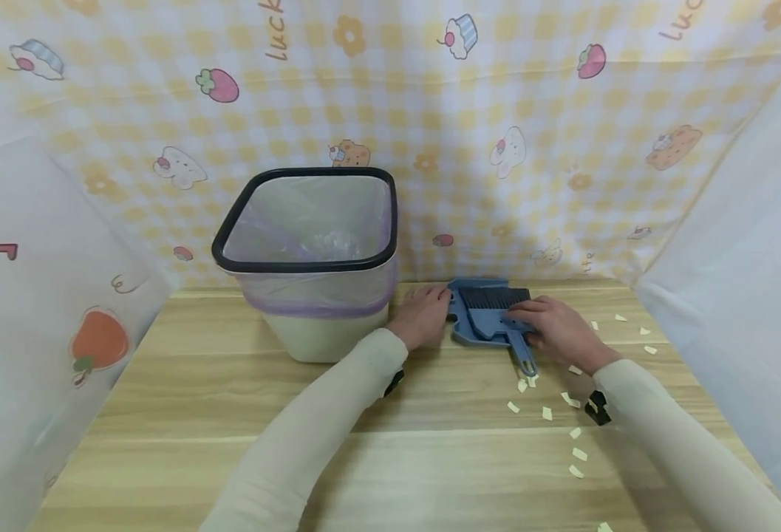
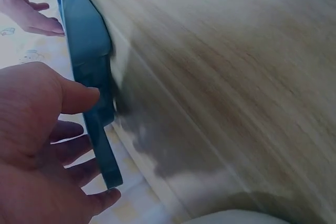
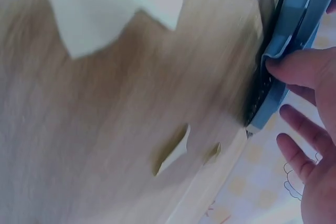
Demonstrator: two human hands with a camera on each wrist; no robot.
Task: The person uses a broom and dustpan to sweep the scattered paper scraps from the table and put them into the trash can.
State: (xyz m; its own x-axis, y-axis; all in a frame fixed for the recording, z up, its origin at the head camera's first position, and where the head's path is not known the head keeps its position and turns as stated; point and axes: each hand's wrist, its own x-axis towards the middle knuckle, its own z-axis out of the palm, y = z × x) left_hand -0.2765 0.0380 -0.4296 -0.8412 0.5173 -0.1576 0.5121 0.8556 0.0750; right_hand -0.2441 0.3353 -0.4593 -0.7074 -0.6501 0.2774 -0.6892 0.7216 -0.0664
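Note:
A blue-grey dustpan (image 1: 465, 334) lies at the back of the table, with a matching hand brush (image 1: 486, 323) on top, its dark bristles towards the wall. My left hand (image 1: 423, 314) is at the dustpan's left end, fingers loosely bent. In the left wrist view, its thumb (image 2: 84, 97) overlaps the dustpan's edge (image 2: 86, 35) while the other fingers lie behind; firm contact cannot be told. My right hand (image 1: 559, 332) pinches the brush near the base of its handle. The right wrist view shows the thumb (image 3: 289, 69) against the brush, other fingers spread beyond.
Left of the dustpan stands a pale bin (image 1: 324, 340) with a black rim and a clear, purple-banded liner. Several small pale-yellow paper scraps (image 1: 547, 414) are scattered on the wooden table (image 1: 443, 473) around my right forearm. A checked cloth (image 1: 423, 118) hangs behind; white sheets flank both sides.

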